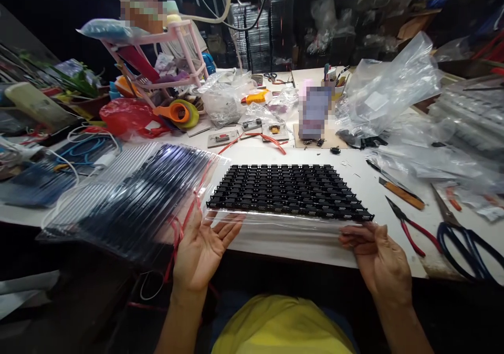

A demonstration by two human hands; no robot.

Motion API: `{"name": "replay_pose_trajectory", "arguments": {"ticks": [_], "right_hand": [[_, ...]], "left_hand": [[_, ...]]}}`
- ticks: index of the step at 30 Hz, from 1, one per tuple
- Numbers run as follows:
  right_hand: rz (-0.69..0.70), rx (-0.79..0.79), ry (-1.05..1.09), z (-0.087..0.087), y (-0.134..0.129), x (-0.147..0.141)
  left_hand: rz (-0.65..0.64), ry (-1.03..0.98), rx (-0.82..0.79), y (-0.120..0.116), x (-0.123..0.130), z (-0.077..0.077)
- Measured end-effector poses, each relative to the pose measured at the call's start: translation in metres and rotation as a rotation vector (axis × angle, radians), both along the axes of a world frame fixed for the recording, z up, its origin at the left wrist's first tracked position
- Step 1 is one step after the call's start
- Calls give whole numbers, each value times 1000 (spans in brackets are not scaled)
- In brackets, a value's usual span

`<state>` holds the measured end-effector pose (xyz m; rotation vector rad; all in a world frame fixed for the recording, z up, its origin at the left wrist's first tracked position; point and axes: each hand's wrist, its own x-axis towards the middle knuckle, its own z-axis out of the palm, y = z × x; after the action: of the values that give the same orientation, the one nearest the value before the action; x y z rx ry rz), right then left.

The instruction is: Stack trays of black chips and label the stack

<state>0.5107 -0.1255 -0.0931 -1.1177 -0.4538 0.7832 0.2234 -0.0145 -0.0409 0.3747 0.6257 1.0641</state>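
Note:
In front of me is a clear plastic tray filled with rows of small black plastic parts. My left hand, palm up, has its fingers under the tray's near left corner and its thumb at the edge. At the near right corner, my right hand grips the rim between thumb and curled fingers. A stack of clear ridged trays lies close to my left hand, with red plastic string hanging between them.
On the right lie red-handled pliers, scissors and an orange cutter knife. Clear plastic bags heap up behind them. A pink rack, a tape dispenser and a red bag stand at back left.

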Motion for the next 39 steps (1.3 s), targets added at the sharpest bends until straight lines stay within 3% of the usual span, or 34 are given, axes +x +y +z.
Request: {"name": "replay_pose_trajectory", "arguments": {"ticks": [22, 28, 30, 33, 39], "right_hand": [[-100, -96, -14, -5, 1, 0], [-89, -114, 88, 8, -8, 0], [-2, -173, 137, 14, -22, -5], [251, -290, 162, 15, -45, -28], [707, -397, 280, -8, -56, -92]], "left_hand": [[8, -28, -79, -6, 7, 6], [45, -10, -121, -2, 4, 3], [74, 15, -116, 3, -1, -2], [135, 42, -85, 13, -4, -10], [315, 177, 10, 15, 22, -17]]}}
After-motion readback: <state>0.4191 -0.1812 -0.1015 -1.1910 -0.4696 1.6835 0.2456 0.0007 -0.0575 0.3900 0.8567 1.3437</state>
